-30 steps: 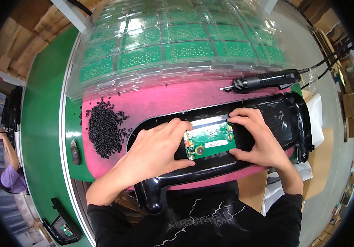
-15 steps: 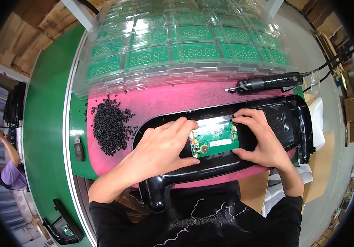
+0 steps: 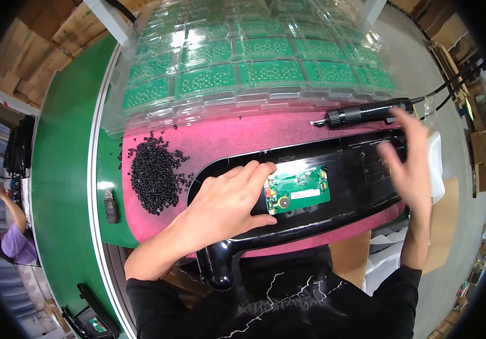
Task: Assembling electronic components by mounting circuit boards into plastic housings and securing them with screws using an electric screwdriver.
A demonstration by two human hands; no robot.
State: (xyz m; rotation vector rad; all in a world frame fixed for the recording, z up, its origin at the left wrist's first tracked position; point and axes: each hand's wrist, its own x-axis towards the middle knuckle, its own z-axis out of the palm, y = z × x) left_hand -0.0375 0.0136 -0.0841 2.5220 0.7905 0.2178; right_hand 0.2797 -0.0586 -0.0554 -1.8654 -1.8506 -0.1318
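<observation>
My left hand point(image 3: 226, 195) is partly curled, its fingertips and thumb spanning the left end of a green circuit board point(image 3: 299, 186) and grasping it there. My right hand point(image 3: 415, 166) is blurred and holds nothing; its fingers and thumb are spread wide above the right end of a long, glossy black shell point(image 3: 347, 172). I cannot tell whether it touches the shell.

The board sits within the shell's hollow, near its middle. The shell lies at a slant on a pink mat point(image 3: 215, 134), along the near edge of the green worktop point(image 3: 105, 176). A white label point(image 3: 305, 193) on the board carries print too small for me to read. The black shirt point(image 3: 277, 299) below has a pale lightning pattern and blurred lettering.

Just beyond the shell, toward the worktop's far right corner, lies a black electric screwdriver point(image 3: 361, 115), its tip pointing left. A heap of small black screws point(image 3: 155, 178) covers the mat near the worktop's left edge. Clear plastic trays point(image 3: 209, 87) of green boards fill the far edge. Past the left edge, I see a person in a purple top point(image 3: 18, 243).
</observation>
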